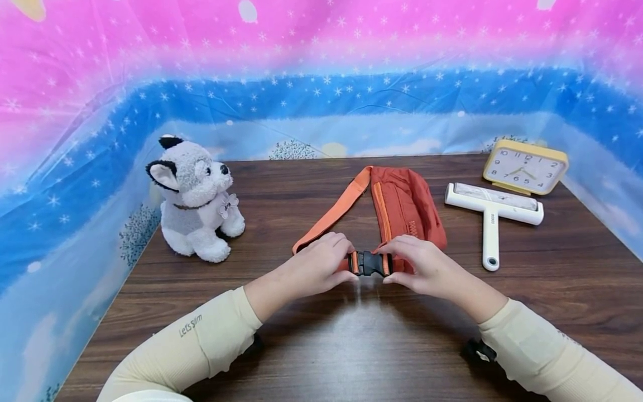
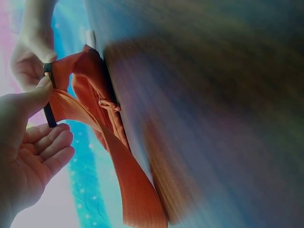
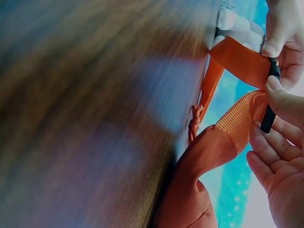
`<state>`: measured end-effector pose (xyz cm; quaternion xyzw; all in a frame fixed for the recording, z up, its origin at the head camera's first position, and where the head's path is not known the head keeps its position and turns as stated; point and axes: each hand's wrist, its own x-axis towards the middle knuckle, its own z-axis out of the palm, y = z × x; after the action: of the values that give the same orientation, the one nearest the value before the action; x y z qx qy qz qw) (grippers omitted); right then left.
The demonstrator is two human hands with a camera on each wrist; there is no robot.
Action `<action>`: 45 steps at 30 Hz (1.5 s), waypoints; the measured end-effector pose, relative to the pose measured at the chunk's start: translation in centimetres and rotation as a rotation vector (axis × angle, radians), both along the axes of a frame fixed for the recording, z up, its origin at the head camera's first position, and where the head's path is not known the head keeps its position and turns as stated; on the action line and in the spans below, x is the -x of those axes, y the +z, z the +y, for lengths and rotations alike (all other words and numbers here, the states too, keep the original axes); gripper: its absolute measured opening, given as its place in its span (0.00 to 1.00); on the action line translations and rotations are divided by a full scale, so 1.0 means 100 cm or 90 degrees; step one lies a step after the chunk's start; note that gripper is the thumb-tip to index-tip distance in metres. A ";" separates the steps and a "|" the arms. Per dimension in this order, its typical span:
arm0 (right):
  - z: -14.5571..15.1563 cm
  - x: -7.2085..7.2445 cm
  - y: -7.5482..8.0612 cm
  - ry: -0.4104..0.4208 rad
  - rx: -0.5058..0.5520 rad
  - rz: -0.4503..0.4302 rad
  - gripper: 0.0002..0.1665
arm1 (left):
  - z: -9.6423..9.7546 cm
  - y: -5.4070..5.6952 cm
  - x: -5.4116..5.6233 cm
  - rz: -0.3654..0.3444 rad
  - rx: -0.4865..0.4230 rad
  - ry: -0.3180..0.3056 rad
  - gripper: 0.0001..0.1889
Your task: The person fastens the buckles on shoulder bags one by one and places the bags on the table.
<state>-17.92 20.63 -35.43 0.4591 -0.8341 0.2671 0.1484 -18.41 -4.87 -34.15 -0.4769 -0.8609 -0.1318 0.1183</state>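
Observation:
A rust-red waist bag (image 1: 409,206) with an orange zipper lies on the dark wooden table. Its orange strap (image 1: 334,212) loops out to the left and round to a black side-release buckle (image 1: 370,263) in front of the bag. The buckle's two halves are joined. My left hand (image 1: 321,262) pinches the buckle's left end between thumb and fingers, and my right hand (image 1: 424,265) pinches its right end. Both wrist views show the buckle held up off the table, with the strap (image 2: 128,171) hanging from it and the bag (image 3: 190,199) behind.
A grey-and-white plush dog (image 1: 196,201) sits at the left. To the right lies a white T-shaped squeegee-like tool (image 1: 491,218), with a yellow alarm clock (image 1: 524,167) behind it. A pink and blue patterned cloth (image 1: 321,100) surrounds the table's back and sides.

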 end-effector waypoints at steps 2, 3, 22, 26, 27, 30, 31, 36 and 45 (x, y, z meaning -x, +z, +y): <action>0.000 0.000 0.001 0.000 0.000 0.001 0.28 | 0.000 0.000 0.000 -0.004 -0.001 0.000 0.22; 0.000 0.000 0.001 0.000 0.000 0.001 0.29 | 0.000 0.000 0.000 -0.005 -0.001 0.002 0.22; -0.002 0.000 0.001 0.003 -0.001 -0.006 0.29 | 0.002 0.000 0.000 -0.018 0.003 0.011 0.22; -0.003 0.001 0.000 0.008 0.000 -0.007 0.28 | 0.002 0.000 -0.001 -0.026 -0.003 0.010 0.22; -0.003 0.001 0.000 0.009 0.001 -0.007 0.28 | 0.002 0.000 -0.001 -0.028 -0.005 0.009 0.22; -0.003 0.001 0.000 0.008 -0.001 -0.012 0.28 | 0.002 -0.001 0.000 -0.032 -0.011 0.009 0.21; -0.003 0.001 0.001 0.006 -0.002 -0.016 0.28 | 0.002 -0.002 0.000 -0.032 -0.012 0.009 0.21; -0.003 0.001 0.002 0.001 -0.009 -0.033 0.27 | 0.001 -0.002 0.000 -0.035 -0.012 0.008 0.21; -0.004 0.000 0.002 0.002 -0.010 -0.033 0.28 | 0.002 0.000 -0.002 -0.060 -0.008 0.021 0.21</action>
<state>-17.92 20.25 -35.25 0.4548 -0.8390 0.2725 0.1225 -18.24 -4.65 -34.19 -0.4553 -0.8724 -0.1574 0.0825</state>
